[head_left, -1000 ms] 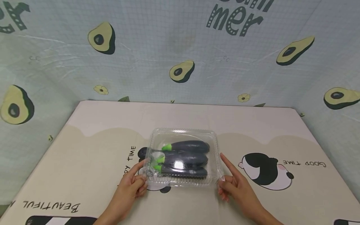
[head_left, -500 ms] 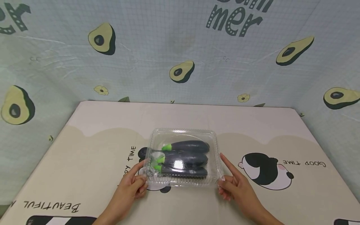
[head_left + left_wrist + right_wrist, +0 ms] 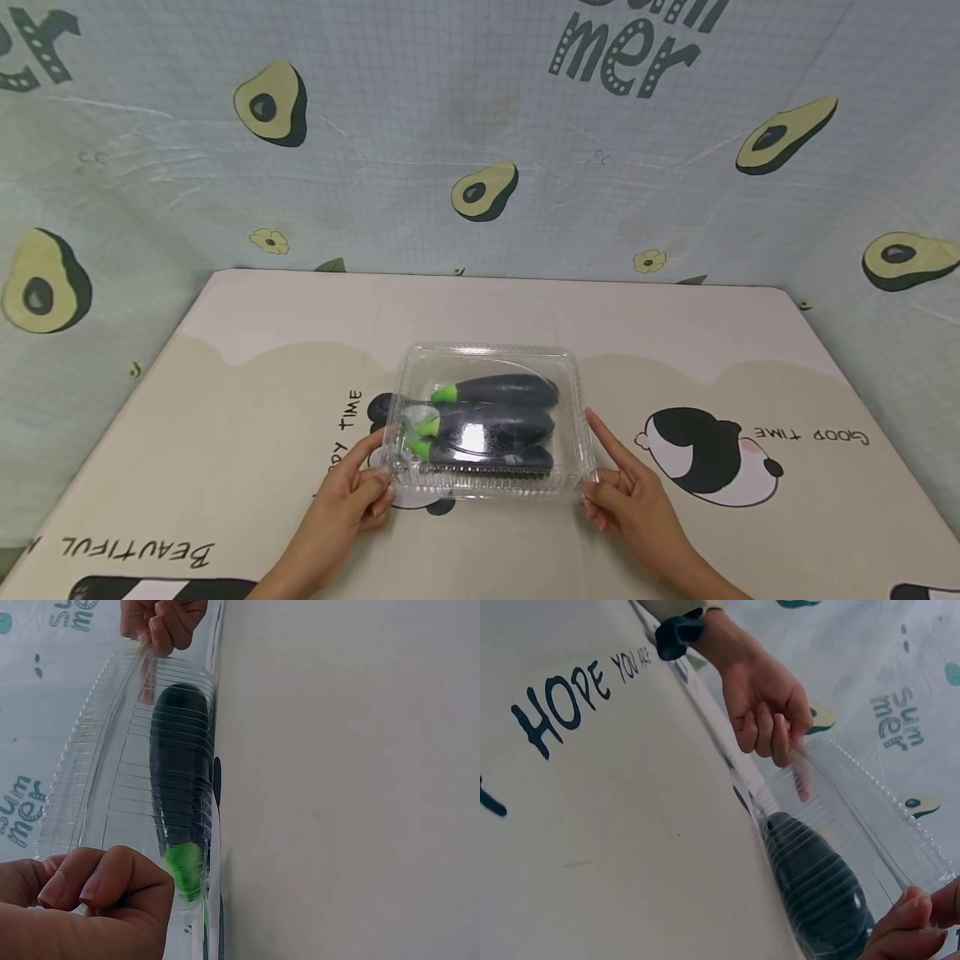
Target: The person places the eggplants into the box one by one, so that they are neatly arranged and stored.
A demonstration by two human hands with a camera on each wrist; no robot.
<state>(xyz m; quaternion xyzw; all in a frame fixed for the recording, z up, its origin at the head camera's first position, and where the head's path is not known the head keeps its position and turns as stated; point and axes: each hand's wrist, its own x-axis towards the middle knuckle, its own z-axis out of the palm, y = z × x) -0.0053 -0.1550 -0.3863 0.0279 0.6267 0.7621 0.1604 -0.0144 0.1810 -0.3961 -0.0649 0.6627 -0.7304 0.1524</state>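
Observation:
A clear plastic clamshell box (image 3: 570, 417) sits at the middle of the table with three dark purple eggplants (image 3: 495, 423) visible inside, their green caps toward the left. At its near left corner, my left hand (image 3: 352, 492) pinches the rim between thumb and fingers, the index finger along the left side. My right hand (image 3: 630, 504) pinches the near right corner, its index finger extended along the right side. In the left wrist view, one eggplant (image 3: 180, 765) shows through the ribbed wall. The right wrist view shows my fingertips (image 3: 911, 922) on the rim.
A tablecloth (image 3: 247, 433) printed with cartoon dogs and lettering covers the table. Behind it and at both sides hangs a pale curtain (image 3: 375, 108) with avocado prints. A dark strap (image 3: 679, 634) circles the left wrist in the right wrist view.

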